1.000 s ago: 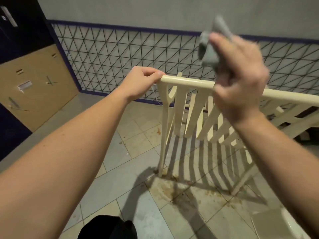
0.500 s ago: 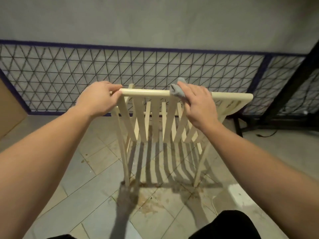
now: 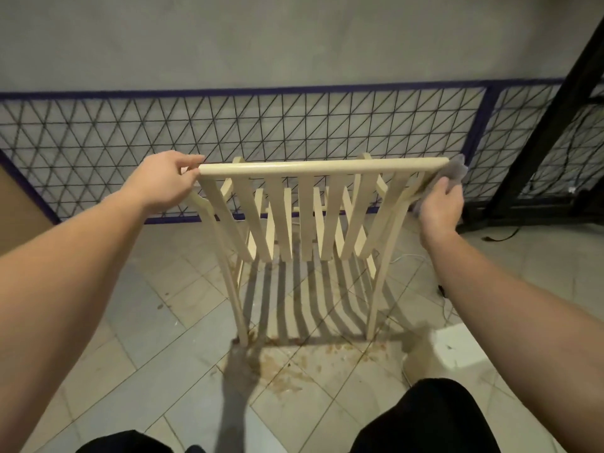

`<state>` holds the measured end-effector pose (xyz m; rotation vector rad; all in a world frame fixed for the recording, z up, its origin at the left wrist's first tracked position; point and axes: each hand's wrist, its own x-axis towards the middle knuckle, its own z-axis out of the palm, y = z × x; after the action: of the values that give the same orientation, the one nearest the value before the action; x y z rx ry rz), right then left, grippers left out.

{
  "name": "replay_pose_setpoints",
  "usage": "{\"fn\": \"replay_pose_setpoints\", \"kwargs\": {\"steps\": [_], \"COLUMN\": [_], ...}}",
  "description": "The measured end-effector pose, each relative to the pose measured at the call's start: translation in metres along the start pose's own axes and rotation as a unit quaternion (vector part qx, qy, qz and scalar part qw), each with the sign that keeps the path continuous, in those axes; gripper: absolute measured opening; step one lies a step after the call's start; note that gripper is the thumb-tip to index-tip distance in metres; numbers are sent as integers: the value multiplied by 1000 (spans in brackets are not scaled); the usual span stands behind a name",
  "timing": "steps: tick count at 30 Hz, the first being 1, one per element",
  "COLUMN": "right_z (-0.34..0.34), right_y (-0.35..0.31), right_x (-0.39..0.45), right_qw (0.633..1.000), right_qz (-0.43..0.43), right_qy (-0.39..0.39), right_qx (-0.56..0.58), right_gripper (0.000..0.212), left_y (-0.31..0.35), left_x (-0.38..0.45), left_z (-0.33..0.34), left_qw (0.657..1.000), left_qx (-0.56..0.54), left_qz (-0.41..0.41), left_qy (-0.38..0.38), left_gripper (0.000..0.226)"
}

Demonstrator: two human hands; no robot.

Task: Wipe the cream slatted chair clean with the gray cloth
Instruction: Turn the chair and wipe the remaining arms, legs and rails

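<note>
We see the cream slatted chair (image 3: 307, 220) standing on the tiled floor (image 3: 163, 354) with its back toward us and its seat pointing away at the wire mesh fence (image 3: 228, 125). Its top rail (image 3: 322, 166) runs level from left to right, the slats fanning down from it. The left hand (image 3: 163, 181) curls its fingers around the rail's left end. At the rail's right end the right hand (image 3: 439, 209) grips the gray cloth (image 3: 456, 171), which is bunched against the corner where the rail meets the right post. Beyond the chair the fence stands near; open floor lies left of the chair, and a black frame (image 3: 536, 152) leans to its right. We can read no writing anywhere.
</note>
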<state>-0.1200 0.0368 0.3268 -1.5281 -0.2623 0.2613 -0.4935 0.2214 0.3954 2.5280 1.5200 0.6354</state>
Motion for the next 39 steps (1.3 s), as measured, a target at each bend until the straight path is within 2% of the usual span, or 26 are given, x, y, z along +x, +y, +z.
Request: {"fn": "replay_pose_setpoints", "kwargs": {"steps": [2, 4, 5, 6, 8, 9, 10, 14, 20, 22, 26, 28, 32, 36, 37, 39], "right_z": [-5, 1, 11, 24, 54, 69, 83, 113, 107, 103, 89, 82, 71, 60, 61, 72], "right_y": [-8, -22, -30, -36, -43, -41, -39, -30, -29, -33, -42, -42, -49, -56, -55, -49], "right_x": [-4, -11, -16, -21, -37, -44, -51, -56, -46, -35, -8, 5, 31, 26, 15, -15], "right_qw": [983, 929, 881, 818, 698, 667, 659, 670, 659, 653, 646, 650, 653, 685, 676, 620], "right_qz": [-160, -321, -391, -451, -520, -531, -533, -535, -557, -549, -524, -522, -506, -466, -483, -542], "right_qy": [22, -45, -101, -161, -270, -303, -317, -301, -277, -292, -327, -319, -312, -348, -370, -415], "right_qx": [-83, -178, -246, -319, -411, -426, -426, -417, -423, -432, -449, -451, -469, -439, -415, -387], "right_gripper": [42, 44, 45, 46, 49, 50, 51, 55, 66, 71, 76, 75, 70, 51, 48, 48], "left_y": [-11, -18, -20, -21, -19, -18, -17, -15, -14, -5, 18, 28, 54, 68, 67, 62], "left_x": [1, 0, -1, -2, -3, -4, -4, -6, -14, -17, -21, -21, -19, -23, -25, -31], "left_z": [-1, 1, 2, 3, 2, 1, -1, -6, -10, -11, -4, 5, 21, 35, 37, 37], "left_qw": [1000, 1000, 1000, 1000, 1000, 1000, 1000, 1000, 999, 997, 994, 992, 987, 982, 980, 971], "left_qx": [8, -4, -9, -13, -17, -18, -19, -2, 20, 36, 36, 37, 29, -25, -58, -141], "left_qz": [-1, -5, -5, -4, -3, -6, -11, -14, 30, 46, 77, 102, 149, 182, 189, 187], "left_qy": [7, 2, -3, -6, -9, -11, -14, -19, -41, -54, -68, -60, -47, -38, -37, -47], "left_gripper": [44, 42, 40, 38, 35, 35, 37, 39, 33, 24, 19, 13, 24, 24, 24, 23]}}
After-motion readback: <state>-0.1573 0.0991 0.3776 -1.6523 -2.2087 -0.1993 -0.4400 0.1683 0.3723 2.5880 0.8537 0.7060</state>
